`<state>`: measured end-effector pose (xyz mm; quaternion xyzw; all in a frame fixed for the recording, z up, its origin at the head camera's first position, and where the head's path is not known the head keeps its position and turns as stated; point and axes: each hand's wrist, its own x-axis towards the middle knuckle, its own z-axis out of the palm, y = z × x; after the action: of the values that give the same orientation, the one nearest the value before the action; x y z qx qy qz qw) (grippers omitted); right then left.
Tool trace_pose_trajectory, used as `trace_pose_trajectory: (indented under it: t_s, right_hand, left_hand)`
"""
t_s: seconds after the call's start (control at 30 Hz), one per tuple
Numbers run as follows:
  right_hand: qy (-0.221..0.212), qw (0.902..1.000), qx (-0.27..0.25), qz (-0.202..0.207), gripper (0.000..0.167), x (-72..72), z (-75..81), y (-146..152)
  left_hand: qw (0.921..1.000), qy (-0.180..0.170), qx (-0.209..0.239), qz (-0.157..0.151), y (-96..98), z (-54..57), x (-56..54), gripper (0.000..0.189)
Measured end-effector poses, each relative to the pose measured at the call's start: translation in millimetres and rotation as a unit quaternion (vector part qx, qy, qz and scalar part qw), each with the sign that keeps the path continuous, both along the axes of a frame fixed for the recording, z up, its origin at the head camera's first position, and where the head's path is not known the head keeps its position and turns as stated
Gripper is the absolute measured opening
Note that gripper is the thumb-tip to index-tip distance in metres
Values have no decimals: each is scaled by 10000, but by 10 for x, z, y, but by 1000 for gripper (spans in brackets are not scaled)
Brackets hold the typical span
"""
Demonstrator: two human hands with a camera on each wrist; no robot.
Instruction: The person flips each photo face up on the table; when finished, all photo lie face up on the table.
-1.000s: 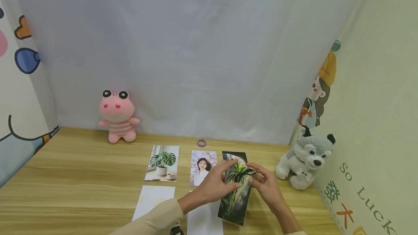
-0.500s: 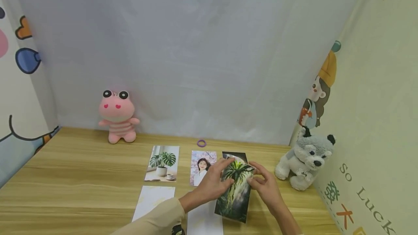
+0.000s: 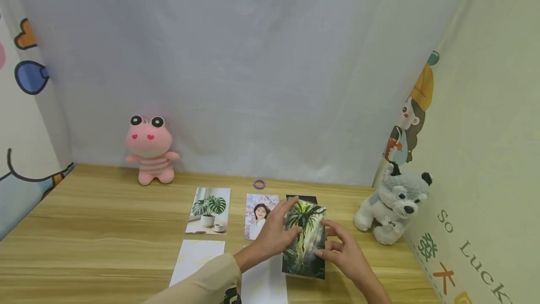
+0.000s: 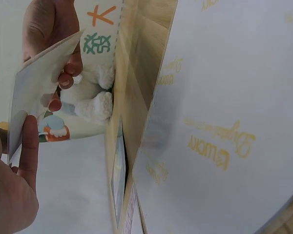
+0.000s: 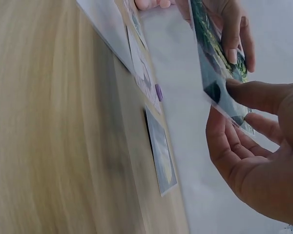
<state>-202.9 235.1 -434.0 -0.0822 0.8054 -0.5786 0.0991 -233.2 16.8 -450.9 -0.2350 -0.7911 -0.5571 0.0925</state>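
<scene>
A photo print of a hanging green fern is held up above the table between both hands. My left hand grips its left side, thumb on the front. On the right edge, my right hand pinches the print with thumb and fingers. The right wrist view shows the same print edge-on, the right hand below and the left hand above. In the left wrist view its pale back faces the camera. Partly hidden behind it, a dark-topped photo lies on the table.
A potted-plant photo, a portrait photo and two white cards lie on the wooden table. A purple ring is at the back. A pink plush and grey plush dog stand left and right.
The fern print has straightened, and its lower edge has come up slightly. My right fingers have spread and the thumb has slid down the right edge. The left hand keeps its hold, with little movement.
</scene>
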Motion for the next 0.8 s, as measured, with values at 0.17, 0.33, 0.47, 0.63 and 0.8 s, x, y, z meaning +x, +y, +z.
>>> trace_pose_trajectory:
  t_s: [0.17,0.33,0.47,0.63,0.8]
  right_hand:
    - [42,9999,52,153,75,22,-16,38]
    - [69,9996,-4,286,74,27,-32,95]
    - [50,9988,-80,487,73,30,-61,154]
    - [-95,9980,-37,629,73,40,-91,216]
    - [-112,9966,52,811,75,56,-110,288]
  left_hand:
    - [9999,-132,-84,43,10,-33,-23,71]
    - [9992,-375,-60,-94,-2,-72,-53,70]
    - [9984,-472,-288,-132,-4,-103,-58,68]
    - [9966,-460,-679,-33,12,-127,-54,69]
    - [9922,-518,-1136,18,47,-144,-58,72]
